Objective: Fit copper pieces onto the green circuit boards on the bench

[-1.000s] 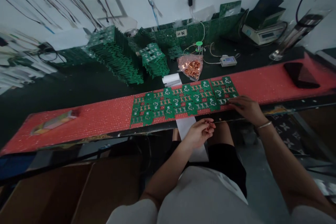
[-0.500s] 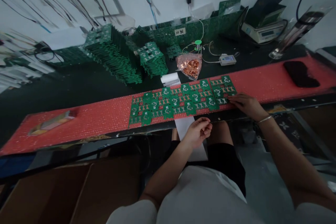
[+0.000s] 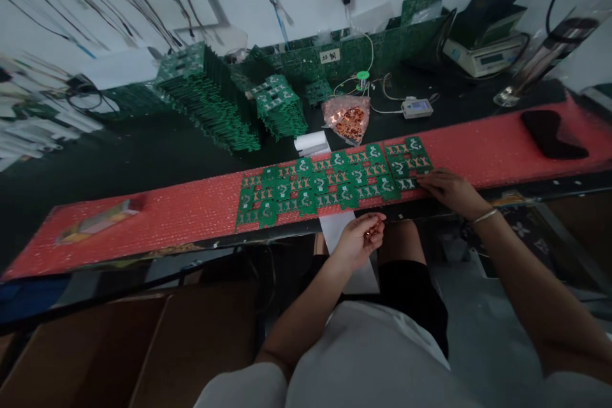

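The left grip [image 3: 356,242] is curled, palm up, loosely closed around a few copper pieces [image 3: 371,230]; the fingers cover part of them, so their number cannot be made out. The right grip [image 3: 452,194] has its fingertips drawn together at the near right corner of the end board [image 3: 407,167], hiding that corner; whether they pinch anything I cannot tell. Compared with a half second ago, the left thumb lies straighter and more copper shows in the palm, while the right grip stays at the same corner. Left of the right grip, more green boards [image 3: 318,183] lie edge to edge on the red sheet [image 3: 201,201]. Beyond both grips sits a clear bag [image 3: 349,122] of copper pieces, its contents blurring together, on the dark table [image 3: 136,162].
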Available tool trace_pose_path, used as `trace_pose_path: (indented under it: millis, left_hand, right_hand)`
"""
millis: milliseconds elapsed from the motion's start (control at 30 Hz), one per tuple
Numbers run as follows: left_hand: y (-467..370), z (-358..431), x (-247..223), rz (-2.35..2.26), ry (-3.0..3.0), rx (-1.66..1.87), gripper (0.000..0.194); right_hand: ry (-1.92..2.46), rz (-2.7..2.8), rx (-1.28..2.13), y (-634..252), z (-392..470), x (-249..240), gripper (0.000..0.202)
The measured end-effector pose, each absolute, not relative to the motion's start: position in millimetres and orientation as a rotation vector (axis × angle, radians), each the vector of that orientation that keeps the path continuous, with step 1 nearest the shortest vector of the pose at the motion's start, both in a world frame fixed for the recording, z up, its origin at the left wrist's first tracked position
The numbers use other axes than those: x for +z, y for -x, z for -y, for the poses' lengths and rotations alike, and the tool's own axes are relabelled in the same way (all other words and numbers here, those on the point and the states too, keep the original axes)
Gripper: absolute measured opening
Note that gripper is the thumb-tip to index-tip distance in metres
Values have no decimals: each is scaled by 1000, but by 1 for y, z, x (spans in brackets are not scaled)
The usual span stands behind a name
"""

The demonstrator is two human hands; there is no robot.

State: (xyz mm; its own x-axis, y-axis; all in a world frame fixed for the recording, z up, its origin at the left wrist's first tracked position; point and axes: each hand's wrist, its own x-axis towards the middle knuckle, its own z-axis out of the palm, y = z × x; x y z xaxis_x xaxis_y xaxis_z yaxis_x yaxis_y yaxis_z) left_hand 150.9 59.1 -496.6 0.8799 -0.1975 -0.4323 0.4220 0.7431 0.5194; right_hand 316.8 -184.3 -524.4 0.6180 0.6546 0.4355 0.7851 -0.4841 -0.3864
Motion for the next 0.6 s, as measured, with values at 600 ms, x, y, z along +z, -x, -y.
trace_pose_path:
  millis: [600]
  left_hand:
    - [-150, -59, -500, -369, -639, -319, 31]
  right_hand:
    - [2337, 1111, -80, -329, 179, -508, 23]
